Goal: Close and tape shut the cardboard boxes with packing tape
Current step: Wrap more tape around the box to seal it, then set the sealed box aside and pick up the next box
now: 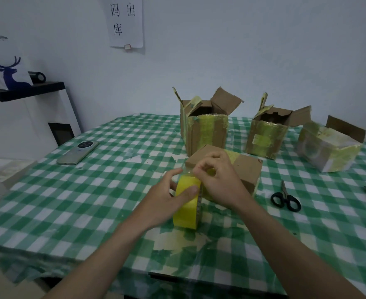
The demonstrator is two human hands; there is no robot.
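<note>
Left hand [167, 199] grips the yellow packing tape roll [187, 203] upright just above the bench [70, 203], thumb across its face, while the right hand [218, 180] pinches at the top, probably picking the loose tape end free for the closed cardboard box [242, 167] right behind. The three open boxes [205, 126] wait further back, scissors [285, 198] handy on the right. The tape end itself is clear and basically impossible to make out, and the right hand hides part of the roll.

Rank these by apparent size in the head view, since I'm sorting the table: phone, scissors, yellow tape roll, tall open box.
1. tall open box
2. yellow tape roll, though nearness to the camera inflates it
3. phone and scissors: too alike to rank.
</note>
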